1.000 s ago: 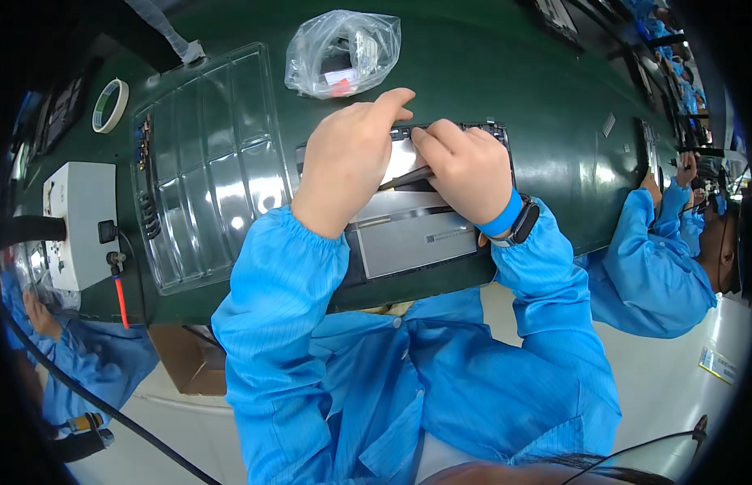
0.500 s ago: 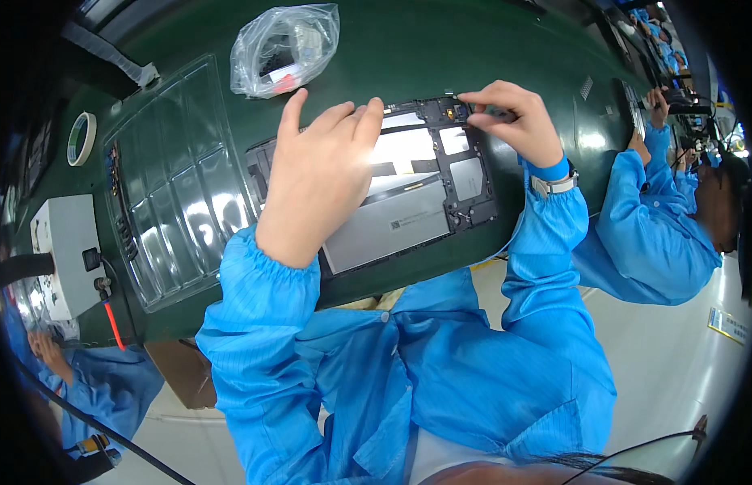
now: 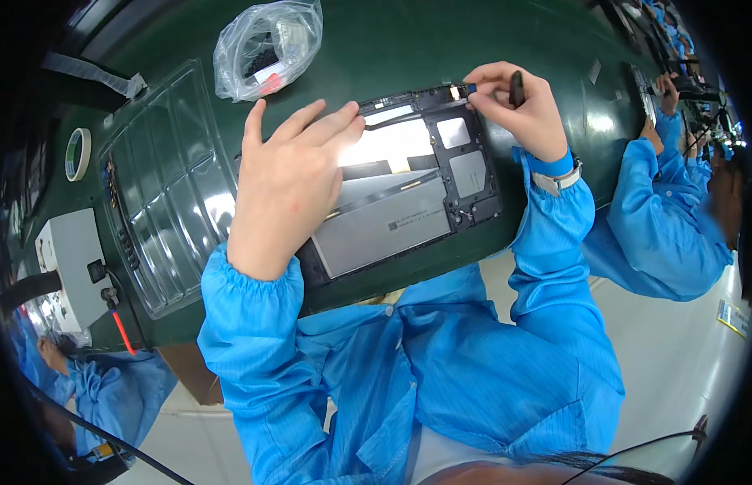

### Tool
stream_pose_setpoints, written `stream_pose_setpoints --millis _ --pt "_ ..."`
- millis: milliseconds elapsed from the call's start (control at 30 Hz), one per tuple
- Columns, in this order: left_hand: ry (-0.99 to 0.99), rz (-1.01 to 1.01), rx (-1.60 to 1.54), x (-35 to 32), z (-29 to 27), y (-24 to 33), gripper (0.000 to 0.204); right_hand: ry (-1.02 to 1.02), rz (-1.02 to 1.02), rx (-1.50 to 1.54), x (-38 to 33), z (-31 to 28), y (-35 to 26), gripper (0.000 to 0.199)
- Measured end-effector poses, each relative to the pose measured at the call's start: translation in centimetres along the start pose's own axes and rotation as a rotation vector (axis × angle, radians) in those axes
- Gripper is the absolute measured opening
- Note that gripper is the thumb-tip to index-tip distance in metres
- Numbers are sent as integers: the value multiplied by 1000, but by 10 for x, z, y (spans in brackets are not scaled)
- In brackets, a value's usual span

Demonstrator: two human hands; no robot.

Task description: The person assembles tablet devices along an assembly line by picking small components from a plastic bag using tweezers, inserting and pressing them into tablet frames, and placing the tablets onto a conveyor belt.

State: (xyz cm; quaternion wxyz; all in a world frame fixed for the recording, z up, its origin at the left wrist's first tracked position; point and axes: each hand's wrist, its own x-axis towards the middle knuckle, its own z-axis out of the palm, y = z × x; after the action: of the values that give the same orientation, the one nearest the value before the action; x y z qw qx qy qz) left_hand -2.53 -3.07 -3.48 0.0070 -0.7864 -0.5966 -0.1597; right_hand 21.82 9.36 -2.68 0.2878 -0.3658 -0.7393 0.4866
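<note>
An opened tablet (image 3: 376, 234) lies on the green bench in front of me, showing a large grey battery (image 3: 392, 230), a bright silver plate and a black frame. My left hand (image 3: 291, 182) is open and rests across its left part, fingers spread, fingertips at the far edge. At the far right corner, my right hand (image 3: 521, 109) is closed, with a slim dark tool (image 3: 517, 87) tucked between the fingers. Its thumb and index finger pinch a small blue piece (image 3: 472, 88) at the tablet's edge. The left hand hides the tablet's left end.
A clear plastic bag (image 3: 267, 48) with parts inside lies beyond the tablet. To the left are a clear compartment tray (image 3: 170, 194) holding dark strips, a tape roll (image 3: 78, 154) and a white box (image 3: 77, 259). A co-worker in blue (image 3: 667, 210) sits at right.
My right hand has turned; the dark tool now points up between its fingers, and the thumb and index finger pinch a blue piece. My left hand has slid left, uncovering more of the tablet.
</note>
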Motion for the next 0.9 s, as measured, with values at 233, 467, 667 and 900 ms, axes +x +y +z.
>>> stream_pose_setpoints --millis 233,467,667,900 --pt "-2 31 148 3 -2 3 36 -22 -154 -495 -1 -1 9 29" --pt "9 191 323 14 -8 14 26 54 -285 -696 -6 5 10 37" --pt "-105 389 262 28 -16 9 21 57 -264 -668 -5 7 9 35" --pt "-266 434 288 37 -26 12 29 59 -296 -630 -2 3 13 34"
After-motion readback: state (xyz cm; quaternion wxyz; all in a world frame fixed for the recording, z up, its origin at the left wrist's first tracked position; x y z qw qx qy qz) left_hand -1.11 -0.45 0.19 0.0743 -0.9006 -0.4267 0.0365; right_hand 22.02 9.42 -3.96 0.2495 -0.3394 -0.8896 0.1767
